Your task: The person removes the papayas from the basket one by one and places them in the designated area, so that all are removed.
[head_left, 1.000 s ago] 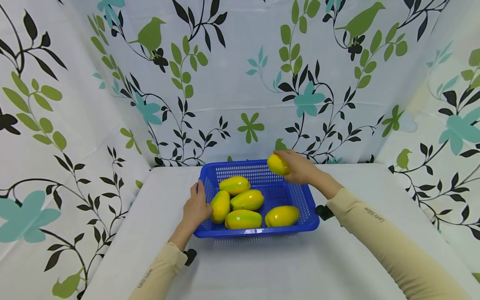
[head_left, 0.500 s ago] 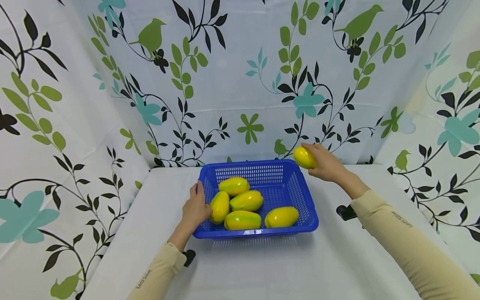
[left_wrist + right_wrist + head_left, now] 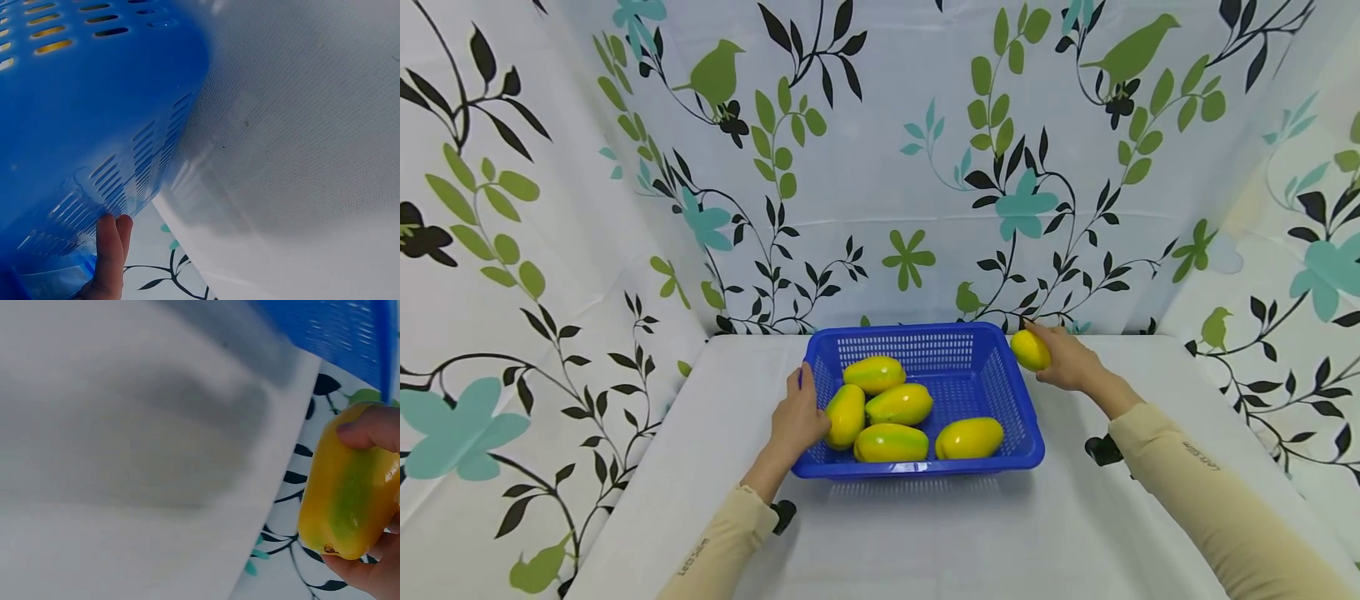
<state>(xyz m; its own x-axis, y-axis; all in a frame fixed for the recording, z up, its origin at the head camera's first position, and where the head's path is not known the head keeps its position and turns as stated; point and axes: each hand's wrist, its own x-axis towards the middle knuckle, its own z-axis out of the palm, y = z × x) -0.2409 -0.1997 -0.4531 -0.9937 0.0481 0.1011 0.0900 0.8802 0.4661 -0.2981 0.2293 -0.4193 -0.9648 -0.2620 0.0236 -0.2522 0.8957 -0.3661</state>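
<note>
A blue plastic basket point(image 3: 917, 468) with slotted walls stands on the white table, several yellow-green papayas point(image 3: 967, 438) lying inside it. My left hand point(image 3: 796, 419) grips its left rim. In the left wrist view, fingertips point(image 3: 107, 240) press against the slotted outer wall. My right hand point(image 3: 1070, 363) holds another papaya point(image 3: 1030, 351) just outside the basket's back right corner. Seen from the right wrist, this papaya point(image 3: 350, 487) has a green streak and a small brown end spot. The thumb lies over one side and fingers wrap beneath.
White table point(image 3: 925, 542) surface extends in front of the basket and to both sides. A patterned curtain point(image 3: 850, 167) with leaves and birds rises right behind the table's back edge, with more of it along both sides.
My right hand has carried the papaya from over the basket's back right part rightward past the rim, then slightly down. The left hand has kept its place on the basket.
</note>
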